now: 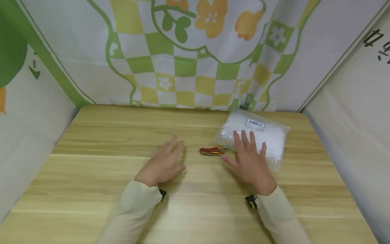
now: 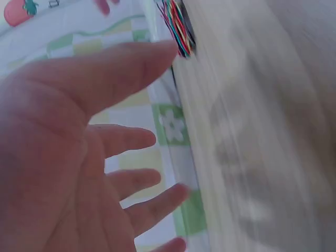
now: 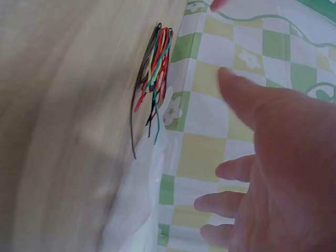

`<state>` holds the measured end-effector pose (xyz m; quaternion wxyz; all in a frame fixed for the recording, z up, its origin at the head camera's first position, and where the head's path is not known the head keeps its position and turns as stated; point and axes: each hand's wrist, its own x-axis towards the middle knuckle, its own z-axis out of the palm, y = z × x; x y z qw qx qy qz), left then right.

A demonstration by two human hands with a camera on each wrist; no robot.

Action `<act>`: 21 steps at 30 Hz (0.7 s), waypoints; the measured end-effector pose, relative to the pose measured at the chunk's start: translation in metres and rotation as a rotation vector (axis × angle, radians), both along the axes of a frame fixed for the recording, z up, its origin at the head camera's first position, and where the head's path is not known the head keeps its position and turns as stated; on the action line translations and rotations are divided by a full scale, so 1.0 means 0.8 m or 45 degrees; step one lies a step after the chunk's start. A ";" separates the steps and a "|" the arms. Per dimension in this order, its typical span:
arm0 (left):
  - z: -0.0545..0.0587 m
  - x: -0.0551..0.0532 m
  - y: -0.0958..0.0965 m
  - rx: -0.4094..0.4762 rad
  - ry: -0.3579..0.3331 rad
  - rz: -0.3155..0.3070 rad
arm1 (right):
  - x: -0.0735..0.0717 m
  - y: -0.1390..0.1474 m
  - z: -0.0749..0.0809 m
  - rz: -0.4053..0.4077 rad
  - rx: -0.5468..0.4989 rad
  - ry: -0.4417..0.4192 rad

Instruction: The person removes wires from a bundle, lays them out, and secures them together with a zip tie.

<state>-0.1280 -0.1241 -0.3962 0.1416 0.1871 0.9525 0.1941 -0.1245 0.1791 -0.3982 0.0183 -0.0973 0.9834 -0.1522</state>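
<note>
Guessing I'm at the reach step: left hand and right hand empty, fingers spread, with the folded red-yellow-green wire bundle between them probably needing a fine pinch next.

Desk is showing smooth wood grain. Bag is looking like glossy plastic, label like paper. Wires are appearing plastic-coated. Cloth curtain is looking matt.

L hand & R hand over wood table. Colored wire bunch btwn them. R hand partly hides clear plastic bag w/ barcode label.
</note>
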 end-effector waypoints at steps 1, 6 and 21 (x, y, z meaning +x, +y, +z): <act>0.002 0.000 0.004 0.012 -0.001 -0.022 | -0.001 -0.002 0.001 0.013 -0.008 0.002; 0.002 -0.006 0.028 0.032 -0.019 -0.159 | -0.007 -0.007 -0.001 0.138 -0.020 0.120; -0.010 -0.067 0.110 -0.206 0.256 -0.320 | -0.048 -0.009 0.006 0.365 -0.119 0.164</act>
